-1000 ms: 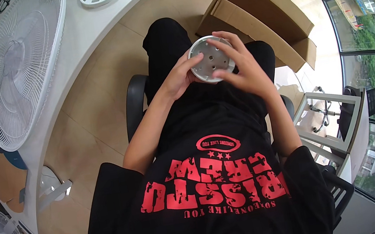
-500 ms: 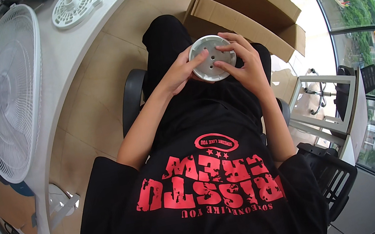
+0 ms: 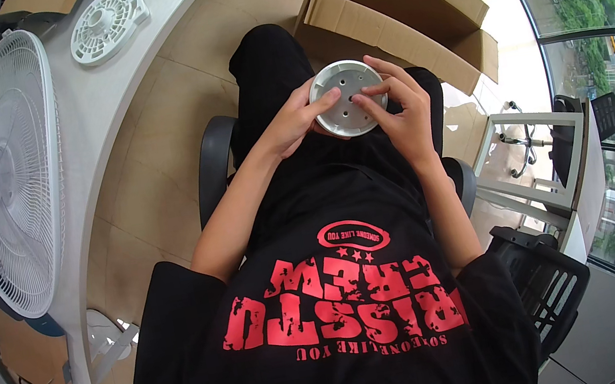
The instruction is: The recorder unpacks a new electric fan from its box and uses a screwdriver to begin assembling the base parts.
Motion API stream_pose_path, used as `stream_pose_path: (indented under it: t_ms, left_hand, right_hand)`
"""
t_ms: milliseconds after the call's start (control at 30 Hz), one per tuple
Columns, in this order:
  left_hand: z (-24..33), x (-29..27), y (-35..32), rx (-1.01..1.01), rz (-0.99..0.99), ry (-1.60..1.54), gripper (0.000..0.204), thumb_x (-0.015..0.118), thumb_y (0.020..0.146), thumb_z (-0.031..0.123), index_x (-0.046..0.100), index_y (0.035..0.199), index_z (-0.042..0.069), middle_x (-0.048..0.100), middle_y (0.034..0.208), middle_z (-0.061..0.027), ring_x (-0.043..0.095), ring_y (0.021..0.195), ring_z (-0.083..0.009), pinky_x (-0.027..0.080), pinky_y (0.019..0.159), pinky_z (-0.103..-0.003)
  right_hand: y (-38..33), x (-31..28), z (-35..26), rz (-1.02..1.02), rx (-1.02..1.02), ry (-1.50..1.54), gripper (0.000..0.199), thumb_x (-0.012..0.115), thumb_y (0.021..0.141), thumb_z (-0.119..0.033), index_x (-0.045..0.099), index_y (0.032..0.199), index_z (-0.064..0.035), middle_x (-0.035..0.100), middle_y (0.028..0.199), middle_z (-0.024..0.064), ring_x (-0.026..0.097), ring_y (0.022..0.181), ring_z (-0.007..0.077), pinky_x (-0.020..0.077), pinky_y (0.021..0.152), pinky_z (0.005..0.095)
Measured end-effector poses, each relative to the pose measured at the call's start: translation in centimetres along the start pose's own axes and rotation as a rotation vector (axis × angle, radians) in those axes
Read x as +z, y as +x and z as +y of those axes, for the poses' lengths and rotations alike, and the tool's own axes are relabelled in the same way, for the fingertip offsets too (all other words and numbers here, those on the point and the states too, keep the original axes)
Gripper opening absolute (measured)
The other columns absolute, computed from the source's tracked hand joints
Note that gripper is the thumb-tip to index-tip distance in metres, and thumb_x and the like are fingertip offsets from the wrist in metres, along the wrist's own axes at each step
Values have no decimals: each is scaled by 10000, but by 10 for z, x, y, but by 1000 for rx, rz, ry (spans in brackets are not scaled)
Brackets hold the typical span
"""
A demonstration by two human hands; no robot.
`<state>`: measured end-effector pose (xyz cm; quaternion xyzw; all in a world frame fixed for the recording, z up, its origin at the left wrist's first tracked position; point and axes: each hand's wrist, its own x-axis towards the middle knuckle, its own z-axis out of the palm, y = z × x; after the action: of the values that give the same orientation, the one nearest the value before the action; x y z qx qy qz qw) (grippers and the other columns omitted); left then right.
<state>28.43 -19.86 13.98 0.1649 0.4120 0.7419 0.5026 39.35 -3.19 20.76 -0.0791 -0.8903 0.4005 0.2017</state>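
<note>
The grey disc [image 3: 364, 117], being round and with no long axis, is held between the two hands above the gap of the knees [image 3: 265, 61], and its middle hole lies just at the fingertips of the right hand [image 3: 405, 106]. That hand is half curled, thumb and forefinger close together, but whether something small is between them I cannot see. The left hand [image 3: 294, 121] grips the disc's left edge, its thumb pressed flat upon the face.

An office by its look, long white desk [image 3: 88, 106], black chair [image 3: 549, 283], large windows [image 3: 591, 2], tiled floor [image 3: 145, 166]
</note>
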Motion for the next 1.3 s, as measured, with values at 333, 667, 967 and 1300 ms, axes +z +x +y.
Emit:
stream_pose_path:
  t_ms: [333, 667, 967, 1300]
  left_hand:
    - [-11, -6, -18, 131, 124, 52, 523, 594, 1024, 407, 528, 1367, 18, 648, 1163, -91, 656, 1020, -123, 606, 738, -283]
    - [-9, -7, -44, 120, 129, 31, 535, 621, 1016, 360, 473, 1414, 35, 608, 1219, -75, 623, 1081, -128, 594, 782, -277]
    - [-6, 0, -62, 174, 192, 49, 532, 675, 991, 309, 485, 1405, 34, 612, 1218, -59, 619, 1065, -107, 565, 827, -265]
    - [-6, -3, -74, 203, 280, 31, 546, 724, 957, 228, 493, 1404, 16, 627, 1235, -71, 597, 1140, -131, 531, 941, -304]
  right_hand:
    - [-4, 19, -13, -108, 206, 324, 551, 810, 850, -130, 563, 1323, 7, 690, 1228, 140, 653, 1129, 190, 506, 974, 316]
    - [1, 30, -8, -228, 438, 661, 425, 714, 955, -154, 605, 1328, 18, 701, 1155, 73, 636, 1062, 116, 489, 949, 268]
    - [3, 39, -12, -273, 418, 651, 369, 715, 959, -172, 656, 1259, 34, 728, 1059, 64, 658, 944, 95, 510, 870, 246]
    - [8, 39, -21, -414, 367, 683, 468, 750, 916, -137, 603, 1327, 30, 704, 1157, 77, 644, 1066, 122, 493, 951, 275]
